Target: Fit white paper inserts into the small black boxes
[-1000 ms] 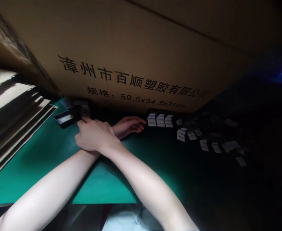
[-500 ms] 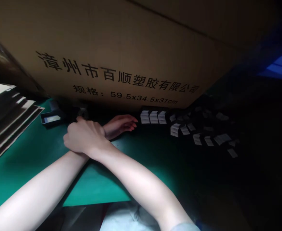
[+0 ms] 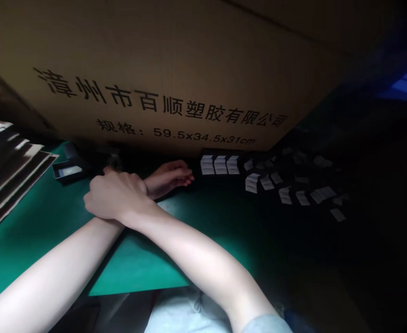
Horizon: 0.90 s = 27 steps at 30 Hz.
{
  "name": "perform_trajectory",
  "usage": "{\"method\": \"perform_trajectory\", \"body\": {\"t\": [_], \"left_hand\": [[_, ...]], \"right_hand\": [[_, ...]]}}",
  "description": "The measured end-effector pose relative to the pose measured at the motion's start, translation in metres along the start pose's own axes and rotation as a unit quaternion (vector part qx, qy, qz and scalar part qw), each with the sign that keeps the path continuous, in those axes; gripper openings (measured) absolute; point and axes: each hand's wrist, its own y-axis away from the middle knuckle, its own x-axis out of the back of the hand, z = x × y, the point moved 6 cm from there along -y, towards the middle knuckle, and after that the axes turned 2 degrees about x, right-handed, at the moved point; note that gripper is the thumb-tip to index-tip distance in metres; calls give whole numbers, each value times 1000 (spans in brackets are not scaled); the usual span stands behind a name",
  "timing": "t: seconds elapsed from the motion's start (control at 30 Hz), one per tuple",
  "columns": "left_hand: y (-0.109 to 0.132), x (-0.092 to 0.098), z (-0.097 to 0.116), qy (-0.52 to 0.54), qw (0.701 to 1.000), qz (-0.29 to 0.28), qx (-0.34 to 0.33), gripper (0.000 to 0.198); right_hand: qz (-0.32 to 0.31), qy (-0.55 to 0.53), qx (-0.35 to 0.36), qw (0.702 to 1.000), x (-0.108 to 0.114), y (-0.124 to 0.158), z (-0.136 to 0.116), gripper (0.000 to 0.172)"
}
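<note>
Cardboard carton (image 3: 189, 55), side panel, black print, 2 lines. Line 1, large Chinese characters: 漳州市百顺塑胶有限公司 (company name, Zhangzhou Baishun Plastics Co., Ltd.). Line 2, smaller, directly below: 规格: 59.5x34.5x31cm (specification, 3 dimensions in cm). Small white slips (image 3: 220, 165) in front of carton: any print too small to read.

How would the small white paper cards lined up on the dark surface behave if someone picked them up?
The small white paper cards look thin and light, so they would probably flex a little and lift with almost no effort. Lying flat, they seem unlikely to roll, though a light push could probably slide them out of their rows on the dark surface.
</note>
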Motion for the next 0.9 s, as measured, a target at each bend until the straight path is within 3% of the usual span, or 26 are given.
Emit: {"method": "perform_trajectory", "body": {"t": [0.57, 0.9], "left_hand": [[-1, -1, 0, 1, 1000, 3, 0, 30], [-1, -2, 1, 5, 1000, 0, 0, 27]], "right_hand": [[22, -38, 0, 999, 8, 13, -5, 41], [68, -11, -2, 998, 9, 14, -7, 29]]}}
